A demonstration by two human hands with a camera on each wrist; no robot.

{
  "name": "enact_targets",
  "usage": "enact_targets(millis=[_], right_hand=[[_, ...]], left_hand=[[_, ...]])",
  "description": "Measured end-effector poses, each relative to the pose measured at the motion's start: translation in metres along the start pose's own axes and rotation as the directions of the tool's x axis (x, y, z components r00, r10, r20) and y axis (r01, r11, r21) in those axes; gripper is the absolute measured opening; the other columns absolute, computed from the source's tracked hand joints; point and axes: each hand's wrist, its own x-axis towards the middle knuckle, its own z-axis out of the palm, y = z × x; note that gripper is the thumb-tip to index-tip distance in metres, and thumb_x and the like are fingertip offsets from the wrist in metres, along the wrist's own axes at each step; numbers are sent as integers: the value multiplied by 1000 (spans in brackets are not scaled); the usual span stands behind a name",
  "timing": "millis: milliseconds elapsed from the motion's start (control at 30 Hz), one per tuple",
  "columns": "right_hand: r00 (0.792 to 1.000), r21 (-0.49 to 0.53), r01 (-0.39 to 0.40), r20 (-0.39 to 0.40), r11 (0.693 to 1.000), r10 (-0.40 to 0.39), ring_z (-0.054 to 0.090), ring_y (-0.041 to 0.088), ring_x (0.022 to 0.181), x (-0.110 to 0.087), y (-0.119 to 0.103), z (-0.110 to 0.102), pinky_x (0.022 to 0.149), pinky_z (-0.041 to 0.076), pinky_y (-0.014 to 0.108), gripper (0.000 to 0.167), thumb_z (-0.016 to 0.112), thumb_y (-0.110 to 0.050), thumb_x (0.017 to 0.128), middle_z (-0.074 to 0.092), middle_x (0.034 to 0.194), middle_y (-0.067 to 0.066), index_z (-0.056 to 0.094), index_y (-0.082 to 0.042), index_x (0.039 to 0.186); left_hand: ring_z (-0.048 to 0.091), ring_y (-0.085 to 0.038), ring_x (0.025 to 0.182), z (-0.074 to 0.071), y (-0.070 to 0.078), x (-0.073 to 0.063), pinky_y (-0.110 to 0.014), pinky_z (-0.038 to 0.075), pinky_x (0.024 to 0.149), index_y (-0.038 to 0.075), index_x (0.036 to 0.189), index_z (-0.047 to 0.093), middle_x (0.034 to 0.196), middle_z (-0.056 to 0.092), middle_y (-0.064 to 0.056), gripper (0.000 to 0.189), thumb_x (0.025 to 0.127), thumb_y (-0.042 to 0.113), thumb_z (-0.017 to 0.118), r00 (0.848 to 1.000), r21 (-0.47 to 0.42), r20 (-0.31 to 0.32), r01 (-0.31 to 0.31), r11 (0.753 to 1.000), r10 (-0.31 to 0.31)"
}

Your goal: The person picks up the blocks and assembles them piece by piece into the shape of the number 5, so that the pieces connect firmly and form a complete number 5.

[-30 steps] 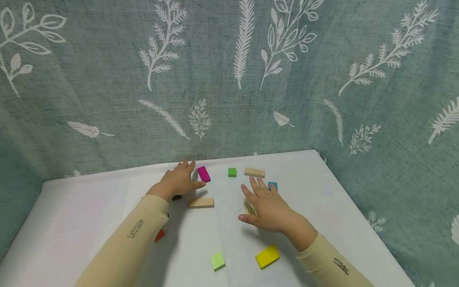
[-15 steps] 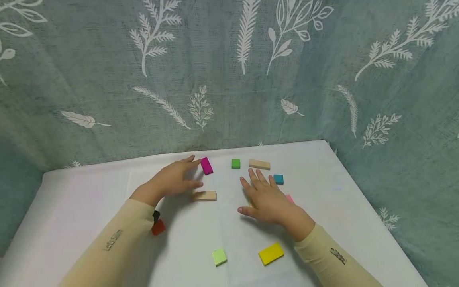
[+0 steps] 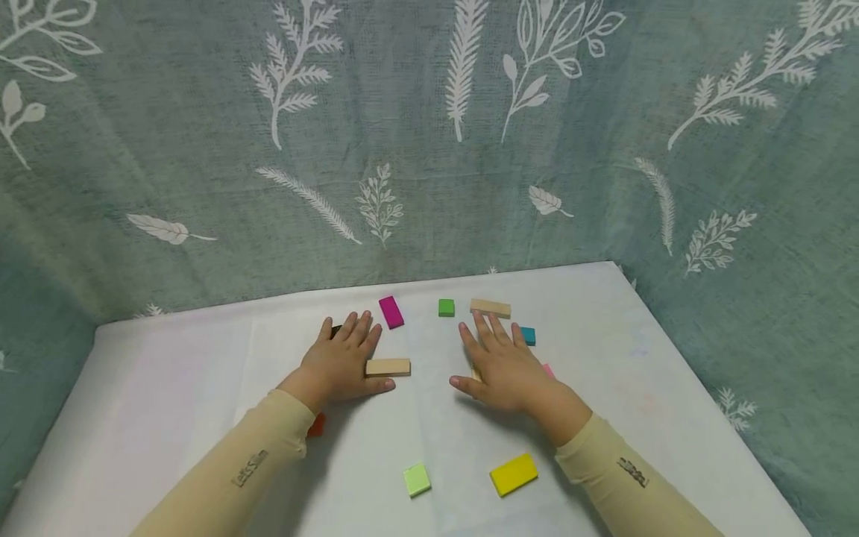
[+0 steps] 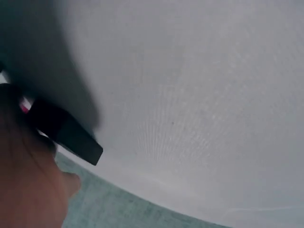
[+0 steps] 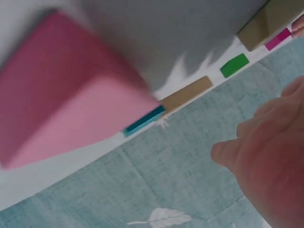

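Note:
In the head view my left hand (image 3: 342, 365) is low over the table with its fingers spread, gripping nothing. Its thumb side is beside a plain wooden block (image 3: 392, 367); whether they touch I cannot tell. A black block (image 4: 66, 133) shows close to it in the left wrist view, partly hidden by the fingers in the head view. My right hand (image 3: 506, 377) also has spread, straight fingers. Under it a pale wooden block (image 3: 476, 373) is mostly covered. A pink block (image 5: 80, 95) lies by its outer side, and a blue block (image 3: 529, 336) is near its little finger.
Along the back are a magenta block (image 3: 391, 312), a green block (image 3: 446, 307) and another wooden block (image 3: 491, 307). Nearer me lie a light green block (image 3: 417, 479), a yellow block (image 3: 514, 474) and a partly hidden red block (image 3: 317, 425). A patterned curtain (image 3: 416, 268) borders the white table.
My left hand has drawn back from beside the magenta block toward me, its fingers now spread near the wooden block. The right hand stays about where it was. The head view has shifted slightly.

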Motion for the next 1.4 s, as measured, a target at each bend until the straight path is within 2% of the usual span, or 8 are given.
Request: enact_targets(millis=[100,233,533,700,833,1033,1200,1400], right_hand=[[1000,6,-8,-15,1000,8,-8,33,158,-2,6,3,123,1,65,92,38,-73,97,-6,171,12,5,-19,164],[1000,21,-4,-25,1000,5,-9,33,158,-6,13,5,122,2,66,93,36,-75,96,-7,170,12,5,-19,164],[999,39,-19,-26,999,20,-6,35,158,-11,22,5,123,2,66,92,36,-74,97,-7,169,13,5,-19,163],[999,40,-32,-31,999,33,-4,36,158,-11,24,1,122,3,66,91,38,-72,97,-6,170,14,7,-19,163],[999,41,-20,-37,999,22,-4,36,158,-5,21,-4,122,5,68,89,39,-71,98,-4,170,15,11,-17,163],[999,0,-25,-21,1000,25,-3,34,158,18,16,-11,123,5,65,89,40,-71,98,-3,170,14,12,-19,164],[999,-45,-16,37,999,17,-4,33,158,50,14,-14,124,4,62,90,41,-72,97,-4,170,13,13,-18,164],[997,-66,-22,73,998,27,-6,32,158,87,20,-20,125,3,60,89,44,-69,97,-4,171,12,14,-19,164]], left_hand=[[9,-38,157,1,5,0,-70,7,120,22,163,21,171,10,-13,91,92,76,43,1000,-2,-20,-20,1000,20],[10,-39,157,5,11,2,-73,9,118,31,161,25,171,9,-11,78,97,70,42,996,-4,-75,-43,999,43],[15,-39,156,5,21,4,-75,16,115,32,158,34,170,17,-9,75,94,65,56,988,-148,-147,-74,986,52],[11,-39,157,-9,28,21,-74,14,117,34,158,34,171,11,-11,75,93,64,58,989,-180,-149,-42,983,15],[9,-40,157,-19,30,33,-73,14,118,35,158,34,171,6,-14,73,95,65,54,995,-120,-98,-4,993,-8],[6,-41,157,-21,28,41,-72,13,118,33,161,27,170,2,-17,75,97,67,47,999,-77,-27,36,996,-39],[4,-42,157,-15,21,41,-73,12,117,31,162,22,170,-1,-18,83,94,71,48,997,-108,-27,69,992,-72],[2,-42,157,-12,9,35,-75,9,117,29,162,24,170,-1,-18,90,90,76,50,991,-106,-22,127,986,-130]])
